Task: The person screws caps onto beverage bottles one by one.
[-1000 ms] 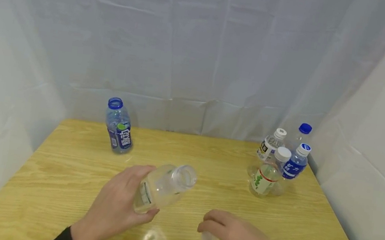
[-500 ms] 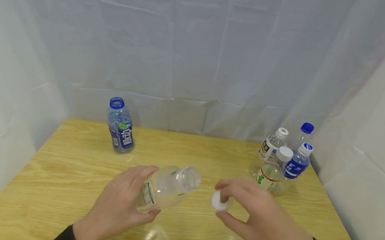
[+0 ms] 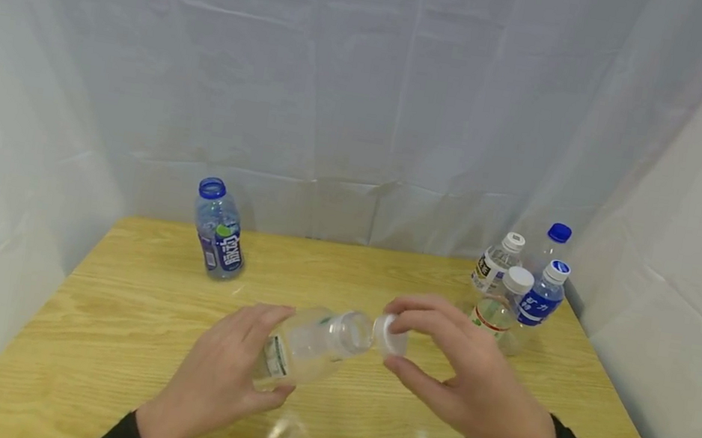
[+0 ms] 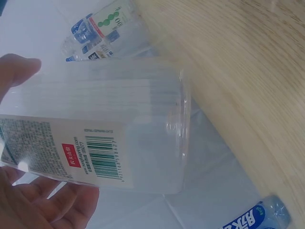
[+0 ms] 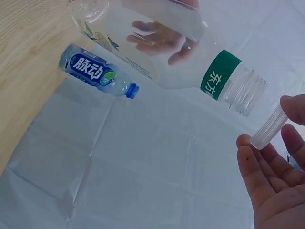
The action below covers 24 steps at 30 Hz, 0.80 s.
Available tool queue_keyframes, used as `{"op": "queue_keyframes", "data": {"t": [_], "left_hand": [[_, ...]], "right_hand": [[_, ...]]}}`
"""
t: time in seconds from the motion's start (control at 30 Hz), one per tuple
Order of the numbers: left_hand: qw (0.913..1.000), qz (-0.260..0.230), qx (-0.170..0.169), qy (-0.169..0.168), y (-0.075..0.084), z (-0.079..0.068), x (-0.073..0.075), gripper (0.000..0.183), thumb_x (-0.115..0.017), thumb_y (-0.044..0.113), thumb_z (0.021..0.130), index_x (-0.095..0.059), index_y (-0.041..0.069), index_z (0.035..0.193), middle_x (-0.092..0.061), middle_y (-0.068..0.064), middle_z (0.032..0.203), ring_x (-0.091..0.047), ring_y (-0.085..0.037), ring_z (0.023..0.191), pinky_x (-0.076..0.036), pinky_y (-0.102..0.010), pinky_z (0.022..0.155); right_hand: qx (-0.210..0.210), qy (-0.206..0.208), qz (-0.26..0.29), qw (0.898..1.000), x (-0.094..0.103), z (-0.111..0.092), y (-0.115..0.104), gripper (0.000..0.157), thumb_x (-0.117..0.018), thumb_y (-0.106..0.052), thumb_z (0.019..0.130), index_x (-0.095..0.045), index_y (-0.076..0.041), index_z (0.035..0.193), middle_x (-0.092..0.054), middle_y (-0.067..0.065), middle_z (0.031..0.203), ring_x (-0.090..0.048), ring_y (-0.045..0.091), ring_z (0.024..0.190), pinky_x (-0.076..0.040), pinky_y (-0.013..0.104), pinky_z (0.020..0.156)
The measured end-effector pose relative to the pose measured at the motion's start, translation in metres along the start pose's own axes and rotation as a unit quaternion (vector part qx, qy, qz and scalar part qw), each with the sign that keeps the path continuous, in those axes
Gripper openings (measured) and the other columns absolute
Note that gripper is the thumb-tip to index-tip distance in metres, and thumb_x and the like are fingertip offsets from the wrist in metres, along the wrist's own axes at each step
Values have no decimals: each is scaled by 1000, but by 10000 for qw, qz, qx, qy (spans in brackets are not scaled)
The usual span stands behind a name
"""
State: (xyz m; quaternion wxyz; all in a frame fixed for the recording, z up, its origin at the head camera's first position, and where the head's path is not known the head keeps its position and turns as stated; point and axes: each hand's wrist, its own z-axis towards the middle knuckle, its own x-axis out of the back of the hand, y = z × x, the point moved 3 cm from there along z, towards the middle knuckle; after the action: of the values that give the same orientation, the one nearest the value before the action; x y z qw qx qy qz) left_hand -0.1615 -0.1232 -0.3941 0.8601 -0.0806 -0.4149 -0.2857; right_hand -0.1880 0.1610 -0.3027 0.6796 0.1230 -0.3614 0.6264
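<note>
My left hand grips a clear plastic bottle around its body, tilted with its open neck toward the right. In the left wrist view the bottle's label carries a barcode. A green band circles the shoulder below the threaded neck in the right wrist view. Between thumb and fingertips my right hand pinches a white bottle cap. The cap is held just off the bottle mouth, facing it, with a small gap visible in the right wrist view.
An uncapped blue-labelled bottle stands at the back left of the wooden table. Several capped bottles cluster at the back right, among them one with a green-and-red label and one with a blue label. A pale sheet hangs behind.
My right hand has come up from the front of the table with the cap, then moved left to the bottle mouth. The left hand and bottle have shifted slightly right.
</note>
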Motion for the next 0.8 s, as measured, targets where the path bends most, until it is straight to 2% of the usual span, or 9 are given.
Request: {"op": "queue_keyframes", "data": {"t": [0.13, 0.3, 0.53, 0.73, 0.8], "left_hand": [[10000, 4, 4, -70, 1, 1, -1, 106, -100, 40, 54, -52, 10, 143, -69, -9, 125, -69, -21, 107, -63, -41, 85], [9998, 63, 37, -187, 3, 2, -2, 108, -101, 42, 53, -51, 11, 144, -70, -7, 124, -68, -19, 105, -63, -40, 84], [9990, 70, 145, -421, 4, 0, -1, 105, -99, 45, 55, -53, 18, 146, -73, 1, 119, -67, -12, 96, -59, -29, 76], [9991, 59, 64, -404, 6, -2, 2, 103, -96, 48, 56, -56, 19, 146, -75, 4, 114, -62, -8, 86, -54, -24, 70], [9992, 94, 32, -381, 6, -1, 3, 103, -95, 47, 55, -57, 19, 146, -75, 4, 114, -61, -8, 84, -52, -23, 69]], "right_hand": [[217, 44, -110, 9997, -5, 5, -2, 36, -63, -30, 105, -64, -5, 130, -67, 10, 129, -65, 20, 116, -54, 15, 100], [454, 58, -489, 9978, -10, 7, -2, 38, -63, -32, 104, -66, -6, 132, -68, 8, 128, -67, 17, 112, -56, 18, 96], [168, -390, -584, 9974, -15, 5, -2, 34, -64, -29, 104, -67, -10, 132, -66, 5, 128, -66, 13, 105, -58, 17, 89], [332, -525, -614, 9962, -14, 5, -4, 34, -61, -26, 105, -67, -10, 134, -64, 5, 128, -65, 15, 108, -57, 18, 91], [372, -604, -610, 9956, -13, 4, -4, 35, -68, -20, 102, -67, -10, 135, -64, 5, 129, -64, 16, 111, -56, 18, 92]]}}
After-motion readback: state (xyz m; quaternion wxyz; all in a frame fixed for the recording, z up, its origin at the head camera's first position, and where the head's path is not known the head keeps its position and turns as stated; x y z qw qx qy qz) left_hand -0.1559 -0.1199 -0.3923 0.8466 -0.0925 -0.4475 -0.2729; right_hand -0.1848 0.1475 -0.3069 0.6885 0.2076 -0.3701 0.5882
